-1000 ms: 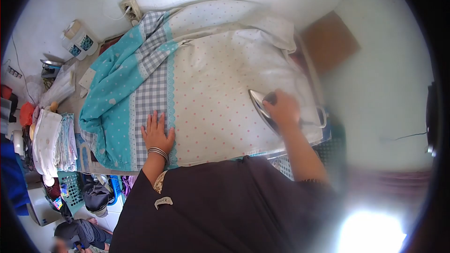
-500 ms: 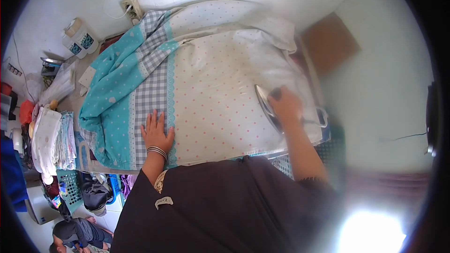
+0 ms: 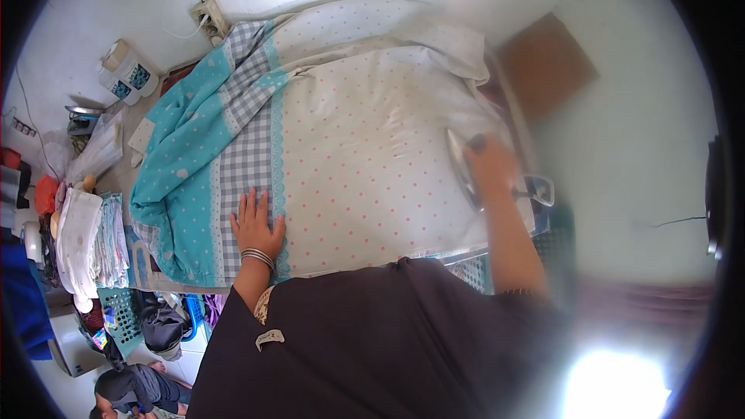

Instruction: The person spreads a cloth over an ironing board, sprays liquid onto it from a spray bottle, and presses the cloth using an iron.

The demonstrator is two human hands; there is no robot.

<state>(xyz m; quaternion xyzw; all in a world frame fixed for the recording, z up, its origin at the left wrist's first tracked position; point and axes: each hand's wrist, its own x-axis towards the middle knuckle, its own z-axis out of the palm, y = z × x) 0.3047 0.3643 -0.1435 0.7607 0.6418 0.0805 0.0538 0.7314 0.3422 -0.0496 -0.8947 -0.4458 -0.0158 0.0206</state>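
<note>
A large cloth (image 3: 365, 163) covers the table in front of me. It is cream with pink dots, joined to a grey checked band and a turquoise dotted part that lies bunched at the left. My right hand (image 3: 493, 167) is closed around the handle of an iron (image 3: 459, 161), whose soleplate rests on the cream part near the right edge. My left hand (image 3: 257, 229) lies flat with fingers spread on the checked band, by its lace trim. The far side of the cloth is folded and wrinkled.
A wall socket (image 3: 208, 19) with a plug is behind the cloth. White bottles (image 3: 128, 71) stand at the back left. Folded cloths (image 3: 112, 239) are stacked at the left edge, above a green basket (image 3: 124, 318). A person (image 3: 143, 388) sits on the floor at lower left.
My right hand has slid the iron a little to the right over the cream cloth. My left hand stays flat on the checked band.
</note>
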